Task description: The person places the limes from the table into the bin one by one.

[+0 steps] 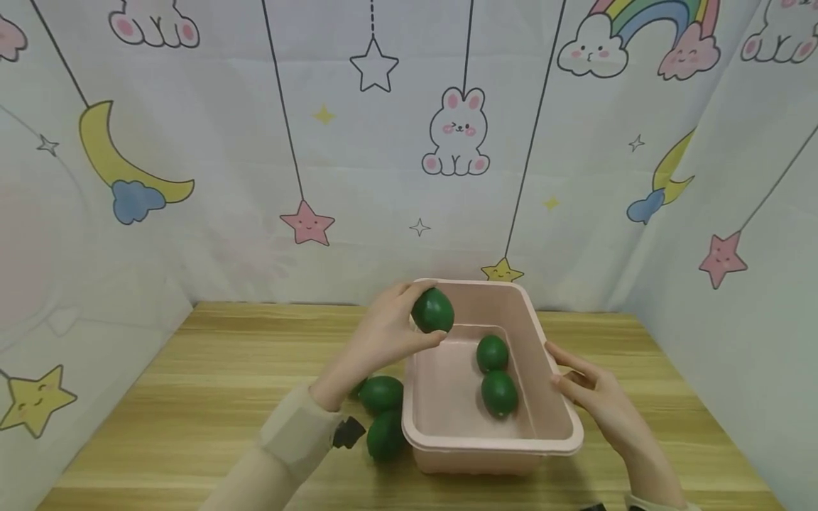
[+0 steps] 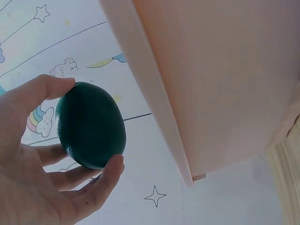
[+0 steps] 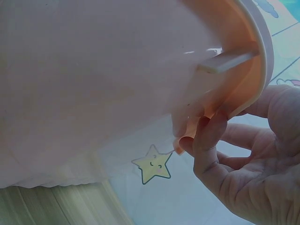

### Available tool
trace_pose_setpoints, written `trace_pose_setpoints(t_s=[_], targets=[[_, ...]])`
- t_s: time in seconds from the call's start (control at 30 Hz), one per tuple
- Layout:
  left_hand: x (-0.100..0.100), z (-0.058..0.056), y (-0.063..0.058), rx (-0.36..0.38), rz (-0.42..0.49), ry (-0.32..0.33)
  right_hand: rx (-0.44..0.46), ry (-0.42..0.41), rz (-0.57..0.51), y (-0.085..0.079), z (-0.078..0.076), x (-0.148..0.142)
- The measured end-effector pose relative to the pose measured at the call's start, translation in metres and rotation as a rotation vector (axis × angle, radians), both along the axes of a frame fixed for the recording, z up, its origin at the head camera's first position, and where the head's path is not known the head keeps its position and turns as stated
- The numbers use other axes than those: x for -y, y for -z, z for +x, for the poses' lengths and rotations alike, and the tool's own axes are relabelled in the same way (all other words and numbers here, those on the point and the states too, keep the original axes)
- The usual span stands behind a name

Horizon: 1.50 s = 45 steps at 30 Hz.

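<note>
Up at the far left corner of a pink plastic bin [image 1: 486,446], my left hand [image 1: 390,326] holds a dark green avocado [image 1: 434,310] between thumb and fingers. The left wrist view shows this avocado [image 2: 91,125] pinched by the fingertips, beside the bin's rim. My right hand [image 1: 597,397] grips the bin's right rim; in the right wrist view its fingers [image 3: 208,138] curl under the lip. Inside the bin, two more avocados lie one behind the other, a far one [image 1: 492,353] and a near one [image 1: 499,393].
Left of the bin, several avocados rest on the wooden table [image 1: 211,397], among them a middle one [image 1: 381,394] and a front one [image 1: 385,436]; another is partly hidden by my left wrist. A white printed cloth [image 1: 371,156] hangs behind and at both sides.
</note>
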State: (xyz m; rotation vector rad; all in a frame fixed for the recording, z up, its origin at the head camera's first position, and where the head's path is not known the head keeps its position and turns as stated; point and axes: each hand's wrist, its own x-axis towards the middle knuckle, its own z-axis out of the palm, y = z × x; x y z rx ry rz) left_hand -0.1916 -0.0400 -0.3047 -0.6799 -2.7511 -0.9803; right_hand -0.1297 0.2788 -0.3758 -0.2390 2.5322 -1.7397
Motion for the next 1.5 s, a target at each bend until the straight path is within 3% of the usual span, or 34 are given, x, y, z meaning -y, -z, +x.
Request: trace_pose_setpoints(t_s=[0.47,1.03,1.5], targets=[[-0.019,-0.012,-0.005,-0.02,-0.056,0.07,-0.008,0.009,0.002,0.002,0.0,0.0],[-0.034,-0.022,-0.011,0.018,-0.103,0.122,-0.01,0.007,0.002,0.003,-0.002,0.0],[-0.049,-0.031,-0.012,-0.011,-0.193,0.174,-0.005,-0.015,-0.004,0.003,-0.004,-0.002]])
